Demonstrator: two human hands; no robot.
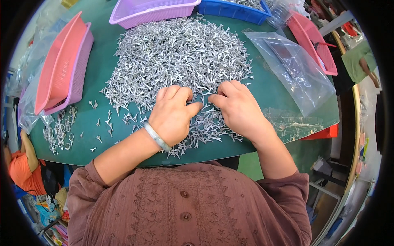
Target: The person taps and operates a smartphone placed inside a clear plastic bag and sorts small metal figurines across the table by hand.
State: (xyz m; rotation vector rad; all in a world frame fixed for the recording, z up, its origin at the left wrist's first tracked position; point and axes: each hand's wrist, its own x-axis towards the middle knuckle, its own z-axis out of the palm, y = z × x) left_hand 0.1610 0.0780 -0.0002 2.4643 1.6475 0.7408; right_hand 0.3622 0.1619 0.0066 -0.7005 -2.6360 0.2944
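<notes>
A wide heap of small silver tower-shaped metal charms (176, 57) covers the middle of the green table. My left hand (170, 117), with a pale bangle (156, 137) on its wrist, rests at the near edge of the heap, fingers curled down and thumb pointing right. Facing it across a small gap, my right hand (238, 107) has its fingers bent and its thumb close to the index finger. Both sets of fingertips are partly hidden among the charms, so what they pinch cannot be made out. A smaller spread of charms (205, 128) lies between my wrists, near the table edge.
Stacked pink (61, 61) and purple baskets (83, 67) tilt at the left, beside key rings with chains (61, 129). A lilac basket (154, 12) and a blue tray (236, 11) stand behind. At right lie a clear plastic bag (293, 67) and a pink basket (312, 41).
</notes>
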